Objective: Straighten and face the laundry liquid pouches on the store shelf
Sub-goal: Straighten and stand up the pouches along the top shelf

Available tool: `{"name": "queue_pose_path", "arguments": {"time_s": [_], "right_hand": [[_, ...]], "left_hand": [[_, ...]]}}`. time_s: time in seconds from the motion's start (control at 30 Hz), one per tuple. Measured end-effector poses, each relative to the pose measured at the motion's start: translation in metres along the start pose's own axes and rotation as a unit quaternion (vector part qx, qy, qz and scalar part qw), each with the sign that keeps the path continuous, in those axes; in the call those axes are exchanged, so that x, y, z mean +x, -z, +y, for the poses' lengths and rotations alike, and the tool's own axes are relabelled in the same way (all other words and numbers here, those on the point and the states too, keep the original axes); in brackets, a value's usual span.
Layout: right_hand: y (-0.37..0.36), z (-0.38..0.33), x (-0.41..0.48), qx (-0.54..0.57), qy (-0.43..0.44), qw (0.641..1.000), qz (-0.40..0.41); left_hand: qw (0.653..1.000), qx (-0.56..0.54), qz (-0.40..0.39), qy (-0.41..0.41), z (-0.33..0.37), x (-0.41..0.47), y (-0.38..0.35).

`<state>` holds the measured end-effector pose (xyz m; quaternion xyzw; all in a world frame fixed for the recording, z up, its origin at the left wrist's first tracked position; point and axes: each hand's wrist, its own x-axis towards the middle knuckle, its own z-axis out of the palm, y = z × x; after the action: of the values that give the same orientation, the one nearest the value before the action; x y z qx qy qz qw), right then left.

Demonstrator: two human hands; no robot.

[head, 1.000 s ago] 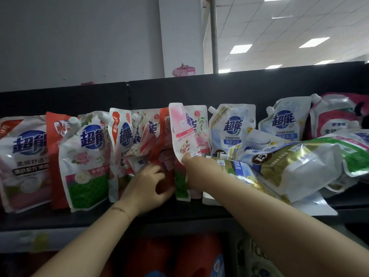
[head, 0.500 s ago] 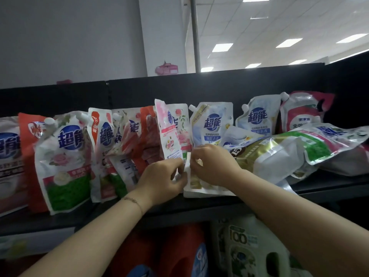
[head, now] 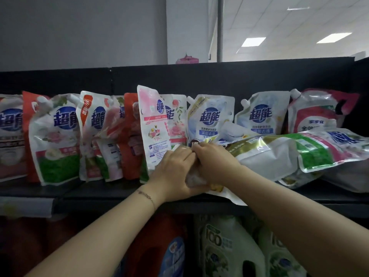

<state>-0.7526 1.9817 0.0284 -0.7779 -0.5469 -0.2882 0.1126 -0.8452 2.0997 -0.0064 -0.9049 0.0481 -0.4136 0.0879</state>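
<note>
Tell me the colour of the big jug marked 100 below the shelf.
White jug, head view.

I can read the blue 超能 brand on the rose pouch [head: 58,136], the left blue pouch [head: 209,120] and the right blue pouch [head: 261,116] — the red-white pouch [head: 312,118] shows 全效. Below, the white jug [head: 219,248] bears 100.
</note>
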Motion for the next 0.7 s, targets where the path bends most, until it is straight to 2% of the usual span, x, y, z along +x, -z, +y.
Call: {"name": "queue_pose_path", "arguments": {"time_s": [0.13,0.27,0.47,0.7], "right_hand": [[-0.003,0.008,0.003,-0.064,0.001,0.998,-0.009],[-0.005,0.020,0.001,-0.064,0.013,0.998,-0.011],[-0.010,0.025,0.004,-0.071,-0.010,0.997,-0.018],[-0.004,0.030,0.005,-0.020,-0.053,0.997,-0.052]], "left_hand": [[0.998,0.044,-0.033,0.020,0.004,0.004,-0.004],[0.994,0.100,-0.038,-0.002,0.010,0.006,-0.012],[0.992,0.121,-0.012,-0.046,0.001,0.010,-0.027],[0.989,0.142,-0.024,-0.030,0.001,0.009,-0.031]]}}
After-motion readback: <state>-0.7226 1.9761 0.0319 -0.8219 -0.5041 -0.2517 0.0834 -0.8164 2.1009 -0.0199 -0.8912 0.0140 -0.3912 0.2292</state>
